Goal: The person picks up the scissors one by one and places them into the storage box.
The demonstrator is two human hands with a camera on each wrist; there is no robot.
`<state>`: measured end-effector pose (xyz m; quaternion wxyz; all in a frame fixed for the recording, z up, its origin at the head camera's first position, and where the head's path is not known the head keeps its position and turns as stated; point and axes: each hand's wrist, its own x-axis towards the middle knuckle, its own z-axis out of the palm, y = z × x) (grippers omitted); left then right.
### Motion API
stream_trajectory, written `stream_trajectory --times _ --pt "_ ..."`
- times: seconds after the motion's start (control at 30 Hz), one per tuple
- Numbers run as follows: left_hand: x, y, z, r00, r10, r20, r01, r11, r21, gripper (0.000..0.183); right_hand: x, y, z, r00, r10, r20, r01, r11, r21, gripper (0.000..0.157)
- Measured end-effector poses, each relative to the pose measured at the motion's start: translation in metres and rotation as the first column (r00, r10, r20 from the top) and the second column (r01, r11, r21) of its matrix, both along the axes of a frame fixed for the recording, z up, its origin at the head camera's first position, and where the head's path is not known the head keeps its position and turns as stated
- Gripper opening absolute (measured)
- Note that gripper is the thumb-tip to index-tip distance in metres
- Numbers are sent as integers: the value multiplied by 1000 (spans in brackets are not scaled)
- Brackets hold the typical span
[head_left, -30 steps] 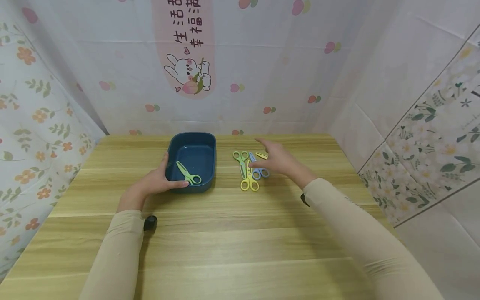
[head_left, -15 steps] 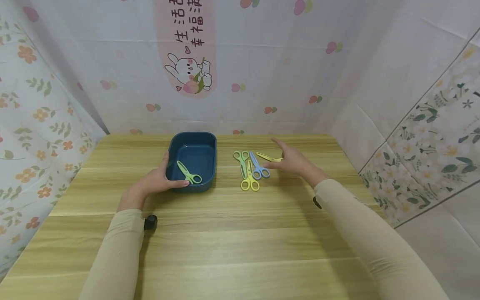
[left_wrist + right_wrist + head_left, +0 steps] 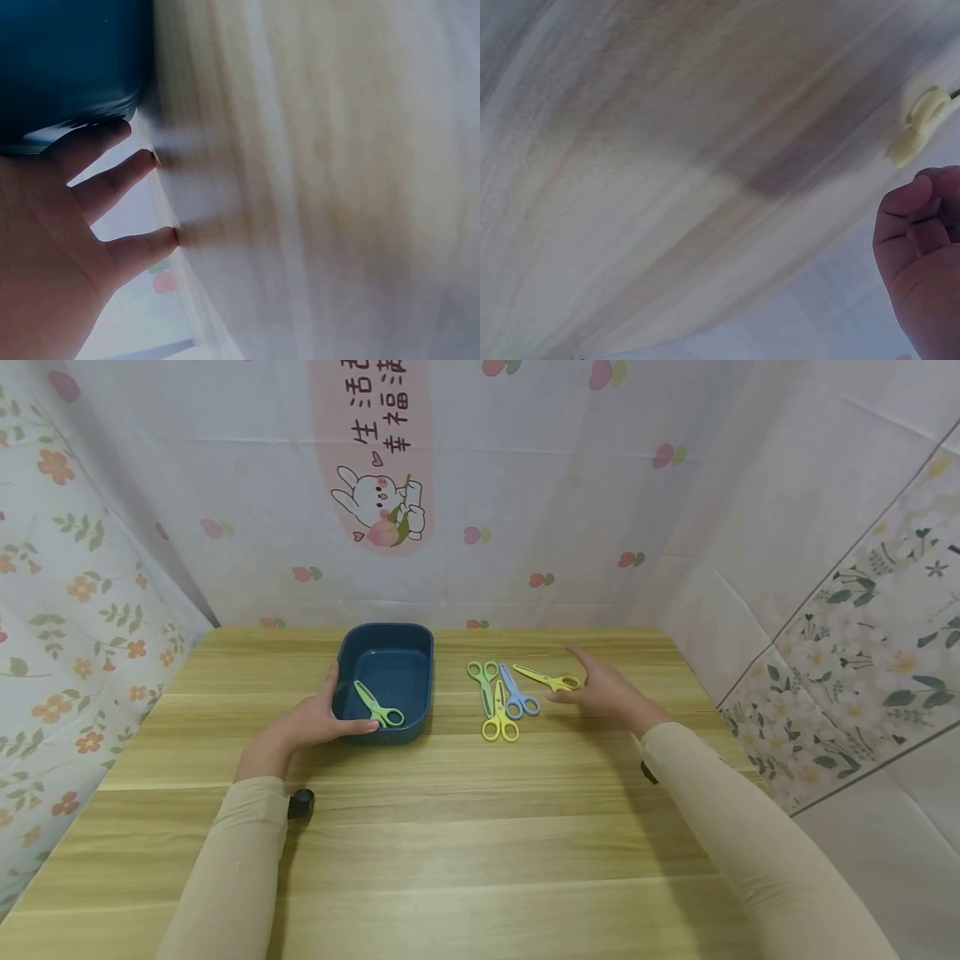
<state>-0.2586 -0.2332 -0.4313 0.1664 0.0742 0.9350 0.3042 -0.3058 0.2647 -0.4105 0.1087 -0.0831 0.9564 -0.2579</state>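
"L hand [image 3: 309,720]?"
"Gripping blue bin [image 3: 397,670] at near-L corner; green scissors [image 3: 380,713] inside."
"R hand [image 3: 603,692]?"
"Thumb & index wide apart, holding nothing; nr far-R yellow scissors [image 3: 553,682], on tbl [image 3: 465,843]."

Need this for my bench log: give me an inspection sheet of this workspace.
Surface: wood-grain table.
Job's things: dark blue bin holding one green scissors pair; on the table, another green pair, a blue pair, a near yellow pair and a far yellow pair.
Clutter: nothing seen.
Grips: left grip rests against the bin's near left corner; right grip holds nothing, beside the far yellow pair.
Cables: nothing seen.
Surroundings: patterned hangings behind and on both sides.
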Motion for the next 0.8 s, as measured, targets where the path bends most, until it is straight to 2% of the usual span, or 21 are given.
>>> stream_trajectory --times 0.2,0.63,0.8 --pt "-1 0 0 1000 3 2 -3 1000 9 145 -2 10 -8 998 -19 57 20 999 -27 112" --pt "-1 0 -2 1000 4 3 -4 1000 17 145 -12 20 -24 994 45 100 -52 996 75 106" --pt "-1 0 -1 1000 4 -1 -4 1000 19 145 -16 17 -29 994 49 100 -63 989 135 97"
